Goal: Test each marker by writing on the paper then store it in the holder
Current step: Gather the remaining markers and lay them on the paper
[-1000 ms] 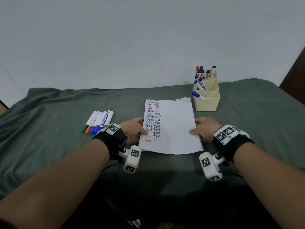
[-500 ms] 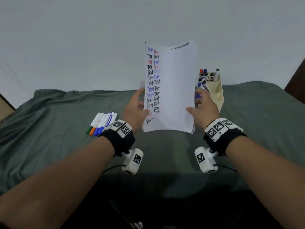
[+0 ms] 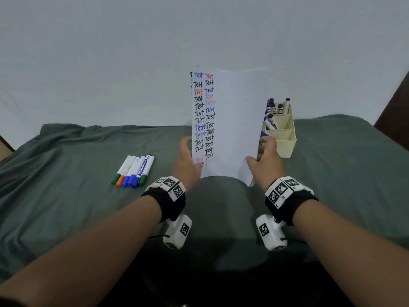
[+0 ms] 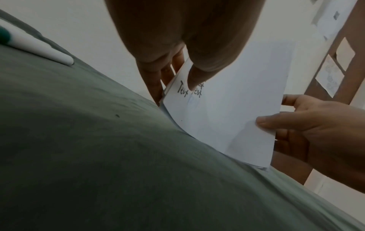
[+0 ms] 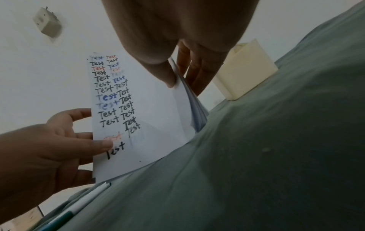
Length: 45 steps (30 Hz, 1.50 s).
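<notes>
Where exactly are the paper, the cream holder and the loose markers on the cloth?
paper (image 3: 232,129), head view, blank middle of the sheet.
cream holder (image 3: 285,147), head view, front wall.
loose markers (image 3: 135,170), head view, white barrels of the row.

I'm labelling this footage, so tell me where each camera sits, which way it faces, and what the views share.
Head: worn high, facing forward and down; both forearms, left hand, right hand, upright paper stack, markers, holder.
Left wrist: low over the cloth, looking along the fingers at the paper; right hand opposite.
Right wrist: mirrored; left hand opposite, holder behind.
Shared: paper, both hands, cloth.
</notes>
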{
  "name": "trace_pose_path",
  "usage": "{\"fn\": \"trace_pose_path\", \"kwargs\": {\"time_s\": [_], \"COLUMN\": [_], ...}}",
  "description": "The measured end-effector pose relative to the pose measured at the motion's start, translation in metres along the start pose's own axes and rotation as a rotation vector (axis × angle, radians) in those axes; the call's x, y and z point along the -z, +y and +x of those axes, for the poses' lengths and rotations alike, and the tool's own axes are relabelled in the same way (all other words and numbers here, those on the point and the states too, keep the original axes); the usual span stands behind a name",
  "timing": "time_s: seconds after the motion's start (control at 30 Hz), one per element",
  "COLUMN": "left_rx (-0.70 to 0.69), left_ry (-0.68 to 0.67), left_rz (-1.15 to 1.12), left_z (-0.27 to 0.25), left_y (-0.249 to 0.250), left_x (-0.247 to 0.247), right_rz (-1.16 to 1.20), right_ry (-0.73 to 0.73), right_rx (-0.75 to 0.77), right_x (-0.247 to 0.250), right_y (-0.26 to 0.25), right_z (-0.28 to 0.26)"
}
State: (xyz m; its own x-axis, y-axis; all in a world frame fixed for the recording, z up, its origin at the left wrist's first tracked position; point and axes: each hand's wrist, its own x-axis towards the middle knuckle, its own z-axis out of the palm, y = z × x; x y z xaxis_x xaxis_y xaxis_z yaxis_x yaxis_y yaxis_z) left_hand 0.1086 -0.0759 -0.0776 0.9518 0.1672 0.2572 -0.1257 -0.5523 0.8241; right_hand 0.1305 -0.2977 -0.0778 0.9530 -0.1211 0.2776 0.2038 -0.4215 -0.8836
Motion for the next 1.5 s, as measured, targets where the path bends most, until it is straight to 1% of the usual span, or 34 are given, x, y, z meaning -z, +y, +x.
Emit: {"fn": "trace_pose_path", "kwargs": {"time_s": [0.27,0.43,0.5,0.67,0.8,1.0,1.1,1.27,1.37,1.5], "left_rx": [0.021,-0.023,-0.019,0.033,0.072,0.058,0.096,0.212,0.308,0.388], "left_ry": [0.022,0.042,0.044,0.026,0.007,-0.031,-0.094,-0.267,-0.366,-0.461], "left_rz": [0.068,0.069,0.058,0.090,0.080,0.082,0.107,0.151,0.180,0.251], "left_z": [0.009,0.021,0.020,0.006,0.005,0.016,0.023,0.031,0.038,0.046], "left_y": [-0.005,0.001,0.002,-0.004,-0.009,-0.010,-0.008,-0.007,-0.008,-0.008], "left_x": [0.008,0.016,0.015,0.004,0.005,0.018,0.029,0.040,0.043,0.041], "right_rz": [-0.053,-0.060,-0.066,-0.091,-0.109,-0.133,-0.148,-0.216,-0.285,-0.408], "right_ry": [-0.006,0.017,0.024,-0.025,-0.007,-0.044,-0.094,-0.238,-0.311,-0.400], "right_rx": [-0.011,0.017,0.012,-0.012,-0.009,-0.011,-0.024,-0.097,-0.165,-0.183], "right_x": [0.009,0.012,0.011,0.005,0.006,0.011,0.012,0.009,0.005,-0.001], "right_y": [-0.002,-0.009,-0.009,0.001,0.006,0.003,-0.001,-0.005,-0.008,-0.007], "right_z": [0.011,0.015,0.016,0.009,0.011,0.020,0.026,0.032,0.037,0.043]}}
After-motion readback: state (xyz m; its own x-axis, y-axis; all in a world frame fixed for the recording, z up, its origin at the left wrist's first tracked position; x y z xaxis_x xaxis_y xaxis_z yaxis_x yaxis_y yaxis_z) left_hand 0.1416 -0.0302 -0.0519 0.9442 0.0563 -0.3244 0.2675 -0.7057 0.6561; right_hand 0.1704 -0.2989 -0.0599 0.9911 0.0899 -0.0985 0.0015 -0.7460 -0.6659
